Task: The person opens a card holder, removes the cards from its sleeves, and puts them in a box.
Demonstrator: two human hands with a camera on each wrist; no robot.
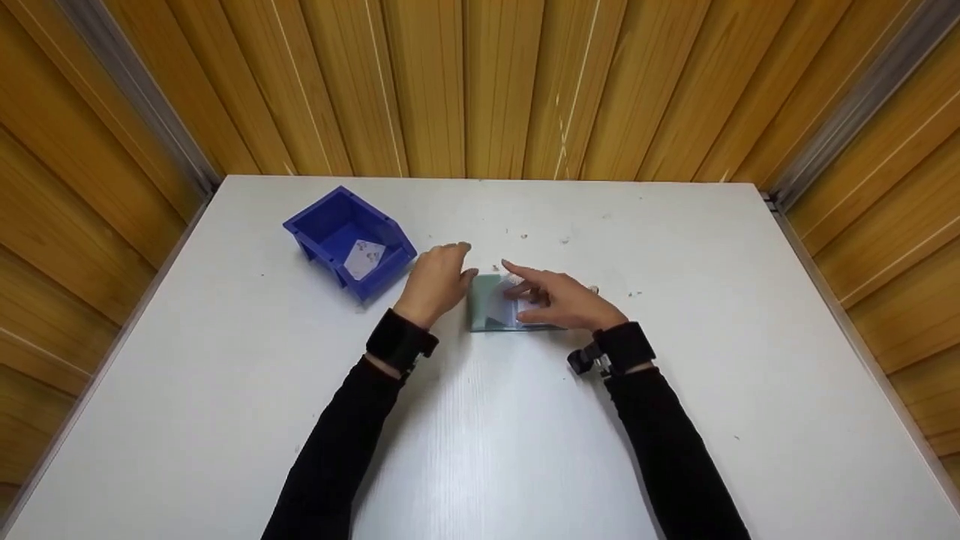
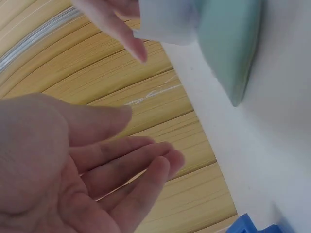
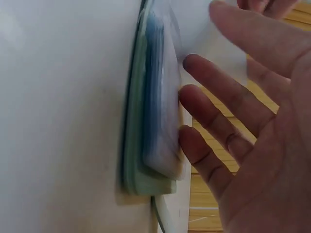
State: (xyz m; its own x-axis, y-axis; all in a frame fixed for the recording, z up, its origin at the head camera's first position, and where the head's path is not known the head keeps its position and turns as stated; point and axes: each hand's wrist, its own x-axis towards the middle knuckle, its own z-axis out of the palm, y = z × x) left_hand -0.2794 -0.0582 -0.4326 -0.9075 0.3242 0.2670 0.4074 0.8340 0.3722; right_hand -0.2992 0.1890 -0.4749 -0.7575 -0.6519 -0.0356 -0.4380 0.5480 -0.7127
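Note:
My left hand point(image 1: 439, 281) hovers left of a pale green flat slab point(image 1: 486, 289), and nothing lies between its thumb and fingers. In the left wrist view this hand point(image 2: 107, 165) shows its palm with the fingers loosely bent. Over the slab is my right hand point(image 1: 562, 300), fingers spread. A stack of thin sheets with bluish edges point(image 3: 163, 111) rests on the slab. The right fingertips point(image 3: 187, 94) are right at its face in the right wrist view. One translucent sheet point(image 2: 167, 22) stands raised beside the right hand; part of the stack is hidden by that hand.
Left of the hands stands a blue plastic bin point(image 1: 315, 225) holding a whitish flat piece with grey marks point(image 1: 365, 259). Small bits of debris point(image 1: 565, 240) are scattered over the white table point(image 1: 675, 240). Wood-patterned panels point(image 1: 495, 90) enclose its back and sides.

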